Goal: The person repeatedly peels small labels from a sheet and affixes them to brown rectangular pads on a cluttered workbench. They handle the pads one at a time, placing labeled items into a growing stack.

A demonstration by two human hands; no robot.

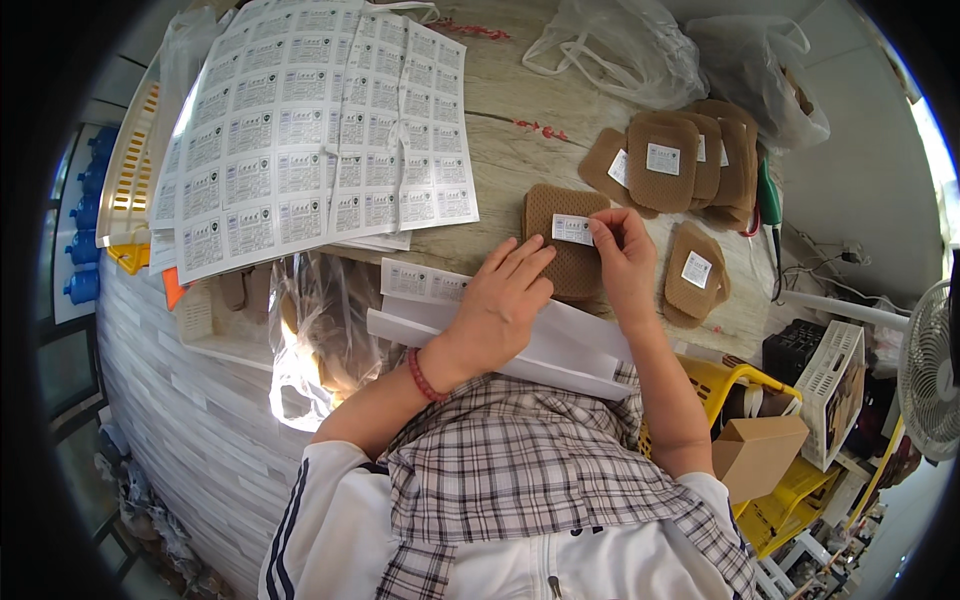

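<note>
A stack of brown, round-cornered mesh pads (543, 206) lies on the table in front of me. My right hand (626, 262) is closed in a pinch on the right end of a small white printed label (571, 229) over the top pad. Stretched out flat, the fingers of my left hand (506, 303) rest on the pad's left part, just below the label. Under my left palm runs a curled strip of label sheet (420, 280), its white backing bent along the table's near edge and into my lap.
Large label sheets (290, 130) are piled at the far left. Several labelled brown pads (660, 185) lie at the right, with a smaller pile (694, 272) nearer. Plastic bags (620, 50) sit behind. Yellow crates (715, 385), a cardboard box (760, 455) and a fan (928, 370) stand right.
</note>
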